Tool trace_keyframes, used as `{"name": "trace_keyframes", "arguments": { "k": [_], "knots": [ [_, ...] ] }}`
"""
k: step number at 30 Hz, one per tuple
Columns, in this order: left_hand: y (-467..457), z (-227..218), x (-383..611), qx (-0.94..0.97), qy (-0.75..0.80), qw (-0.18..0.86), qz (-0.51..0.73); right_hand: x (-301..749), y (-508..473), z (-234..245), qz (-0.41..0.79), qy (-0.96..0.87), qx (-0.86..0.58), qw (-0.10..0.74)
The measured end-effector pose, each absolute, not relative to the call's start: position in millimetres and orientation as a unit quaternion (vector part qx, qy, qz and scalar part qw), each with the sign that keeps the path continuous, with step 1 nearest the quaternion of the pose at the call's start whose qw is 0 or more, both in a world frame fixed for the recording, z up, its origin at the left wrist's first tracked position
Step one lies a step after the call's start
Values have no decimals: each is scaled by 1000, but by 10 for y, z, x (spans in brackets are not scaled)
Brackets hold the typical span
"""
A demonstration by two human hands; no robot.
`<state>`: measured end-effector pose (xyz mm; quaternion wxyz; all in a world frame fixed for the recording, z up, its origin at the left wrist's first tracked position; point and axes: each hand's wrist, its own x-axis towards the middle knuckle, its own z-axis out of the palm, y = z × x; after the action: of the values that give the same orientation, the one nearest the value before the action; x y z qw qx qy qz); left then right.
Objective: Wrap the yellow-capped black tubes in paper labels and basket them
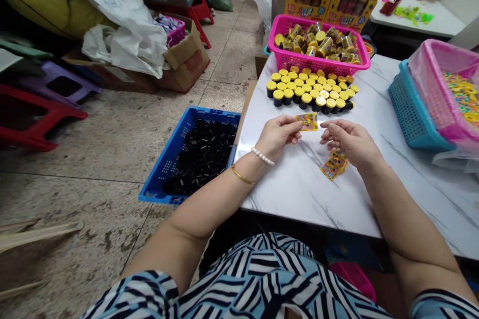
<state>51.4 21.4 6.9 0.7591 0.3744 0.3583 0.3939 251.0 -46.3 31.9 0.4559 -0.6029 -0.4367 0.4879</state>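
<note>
Tight quarters, easily knocked
Left hand (281, 134) pinches a card (308, 121) over the counter (284, 187); pushed forward, it could topple the tubs (306, 97) just beyond. Loose cards (332, 165) could scatter if brushed by the right hand (350, 139), half-curled, its hold too blurred to tell.

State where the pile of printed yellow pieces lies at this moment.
In the head view, the pile of yellow pieces lies right of centre on the white table, just below the right hand in the picture.
</note>
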Motion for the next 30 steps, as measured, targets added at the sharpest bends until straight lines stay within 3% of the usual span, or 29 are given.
{"name": "trace_keyframes", "arguments": {
  "k": [4, 10, 17, 25, 30],
  "knots": [
    [111, 37, 601, 227, 330, 789, 467, 2241, -485, 160, 561, -349, -552, 509],
    [-76, -53, 660, 326, 308, 807, 384, 2098, -472, 89, 522, -285, -494, 634],
    [-90, 88, 568, 463, 320, 647, 514, 2325, -457, 114, 378, -407, -559, 616],
    [-184, 173, 513, 580, 307, 528, 539, 2252, -513, 113, 318, -478, -591, 567],
    [-173, 148, 513, 609, 316, 523, 506, 2213, -542, 130, 321, -478, -594, 562]
  ]
}}
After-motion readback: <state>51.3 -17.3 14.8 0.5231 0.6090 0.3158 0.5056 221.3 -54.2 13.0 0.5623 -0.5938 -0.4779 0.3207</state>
